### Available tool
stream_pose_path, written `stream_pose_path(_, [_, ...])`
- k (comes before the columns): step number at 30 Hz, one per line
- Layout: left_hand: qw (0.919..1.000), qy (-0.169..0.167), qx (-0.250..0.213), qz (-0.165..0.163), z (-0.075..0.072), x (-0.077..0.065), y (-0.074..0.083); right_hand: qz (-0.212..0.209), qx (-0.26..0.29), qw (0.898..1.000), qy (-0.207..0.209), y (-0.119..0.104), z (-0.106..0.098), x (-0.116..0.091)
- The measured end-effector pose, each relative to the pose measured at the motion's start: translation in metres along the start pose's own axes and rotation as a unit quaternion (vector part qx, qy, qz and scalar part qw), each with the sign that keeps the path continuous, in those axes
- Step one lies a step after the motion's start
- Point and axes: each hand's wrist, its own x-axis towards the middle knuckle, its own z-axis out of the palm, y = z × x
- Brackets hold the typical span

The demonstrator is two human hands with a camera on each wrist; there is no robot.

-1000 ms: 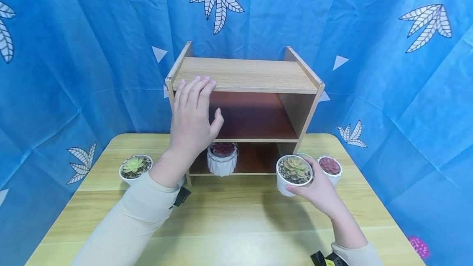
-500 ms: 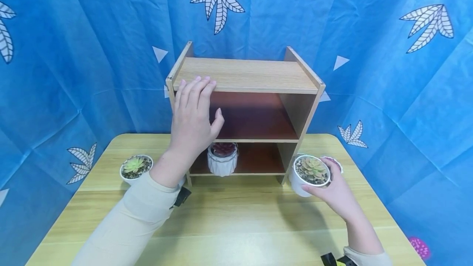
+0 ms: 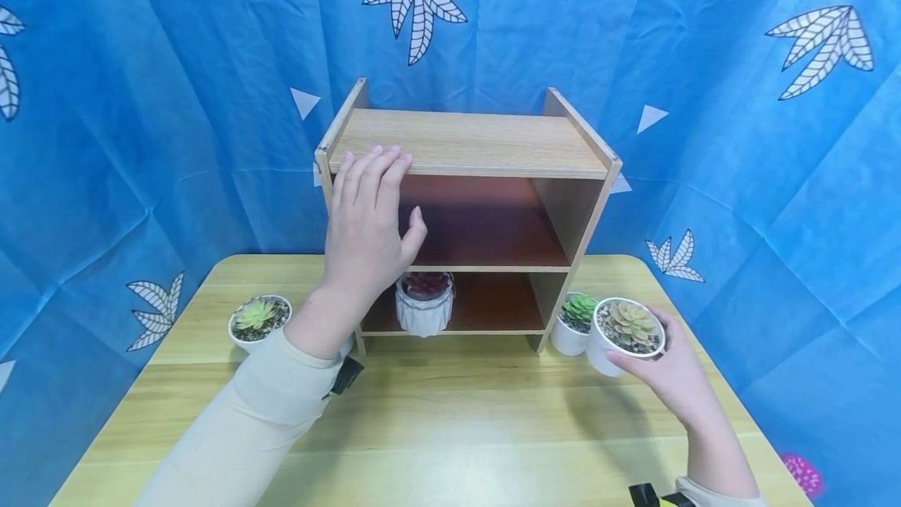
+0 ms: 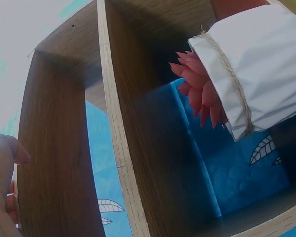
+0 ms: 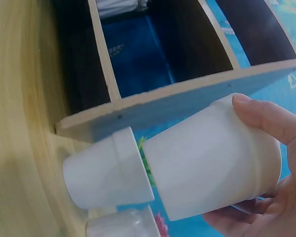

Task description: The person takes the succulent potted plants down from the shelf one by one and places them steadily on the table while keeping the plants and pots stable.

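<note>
My right hand (image 3: 669,374) pinches a white pot (image 5: 212,158) near its rim, thumb on one side and fingers on the other. It bears a pale green succulent (image 3: 631,325) and hangs above the table, right of the small wooden shelf (image 3: 464,143). My left hand (image 3: 366,233) lies with straight fingers at the top board's front left edge; in the left wrist view its thumb (image 4: 19,155) shows beside that board. On the shelf's lowest level stands a red succulent in a white pot (image 3: 425,310), tied with twine (image 4: 232,79).
A bright green potted succulent (image 3: 576,323) stands against the shelf's right side. Close to it in the right wrist view is another white pot (image 5: 123,224) with a pinkish plant. A light green potted succulent (image 3: 259,321) stands at the left. Blue cloth (image 3: 211,100) hangs behind the table.
My right hand has carried the potted succulent rightward, away from the shelf. The bright green plant behind it has come into view, and the red one at right is now hidden. My left hand stays put.
</note>
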Motion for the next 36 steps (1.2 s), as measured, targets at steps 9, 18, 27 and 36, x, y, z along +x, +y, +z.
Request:
stream_pose_path(9, [1.0000,-0.002,0.002,0.000,-0.001,0.000,0.000,0.039,-0.017,0.999,0.014,0.008,-0.015,0.000])
stream_pose_path(18, [1.0000,-0.005,0.005,0.000,-0.001,0.001,0.000,0.047,-0.029,0.997,0.048,0.012,-0.026,0.000])
stream_pose_path(27, [1.0000,-0.004,0.005,-0.001,0.000,0.000,0.000,0.064,-0.031,0.995,0.074,0.022,-0.035,0.003])
stream_pose_path(36, [1.0000,0.001,0.000,0.001,0.000,0.000,-0.001,0.098,-0.025,0.991,0.090,0.031,-0.041,0.005])
